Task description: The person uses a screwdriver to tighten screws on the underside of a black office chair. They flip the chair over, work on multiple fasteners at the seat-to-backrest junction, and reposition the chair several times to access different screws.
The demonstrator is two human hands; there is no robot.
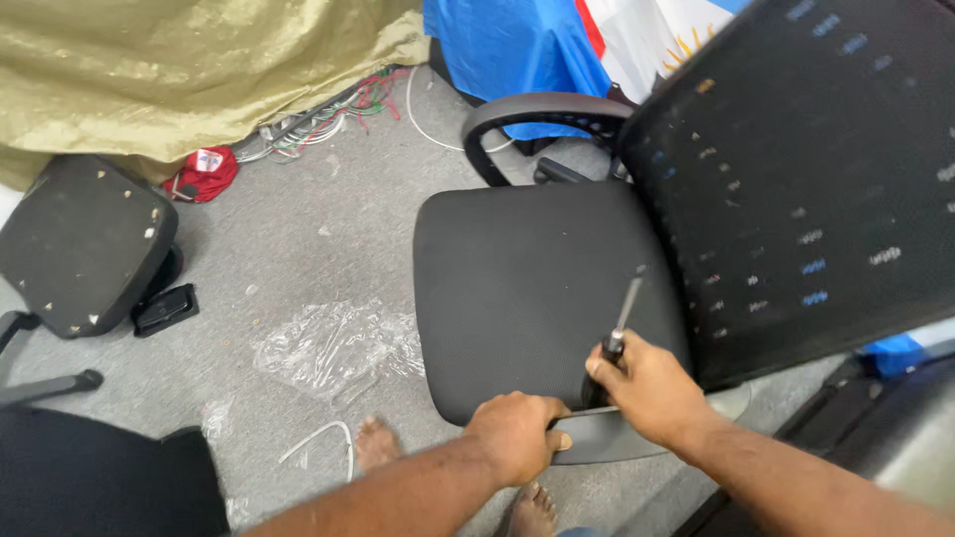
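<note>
The grip of the right hand [652, 388] was closed around the dark handle of a slim metal-shafted screwdriver [624, 316]. The tool's long axis ran nearly upright in the view, leaning a little to the right, with the tip pointing up and away from the person towards the join between seat and backrest. The shaft lay over the rear right part of the black padded fabric seat [517, 288] of an office chair. The grip of the left hand [517, 436] was closed too, wrapped over the near edge of that seat, where a grey curved plastic armrest [607, 438] passed beneath both hands.

The black mesh backrest [806, 179] rose to the right of the screwdriver, tilted across the upper right of the view. The far black looped armrest [537, 119] stood beyond the seat. On the grey floor [328, 219] to the left lay a crumpled clear plastic wrap [333, 348], a second black seat cushion with torn specks [85, 244], and a red cap [204, 171] near a gold-coloured cloth [189, 70]. Two bare feet [376, 443] showed below the hands.
</note>
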